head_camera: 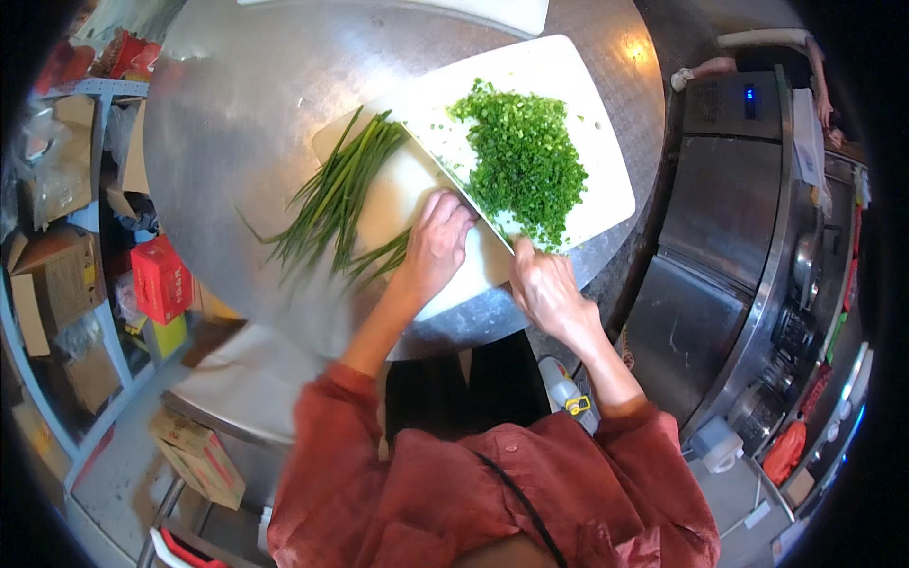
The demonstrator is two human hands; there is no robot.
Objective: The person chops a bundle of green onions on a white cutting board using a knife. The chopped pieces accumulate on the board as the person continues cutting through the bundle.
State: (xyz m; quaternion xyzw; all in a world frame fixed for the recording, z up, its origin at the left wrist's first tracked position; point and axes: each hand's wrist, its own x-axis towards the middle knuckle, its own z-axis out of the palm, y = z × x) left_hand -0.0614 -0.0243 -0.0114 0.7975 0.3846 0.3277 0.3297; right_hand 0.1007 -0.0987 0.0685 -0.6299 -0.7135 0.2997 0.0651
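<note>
My right hand (548, 287) grips the handle end of a kitchen knife (454, 181), whose long blade runs up and left across a white cutting board (607, 184). Left of the blade, my left hand (442, 238) presses a bundle of green onion stalks (387, 259) to the board, fingers curled close to the knife. A heap of finely chopped green onion (525, 160) covers the board to the right of the blade. More whole green onion stalks (341, 188) lie loose at the left, partly off the board. My left fingertips are partly hidden by the hand.
The board rests on a round metal table (227, 156). Another white board (483, 11) lies at its far edge. Shelves with cardboard boxes (53, 284) and a red box (162, 278) stand left. A steel counter unit (717, 206) runs along the right; another person's arm (820, 85) shows beyond it.
</note>
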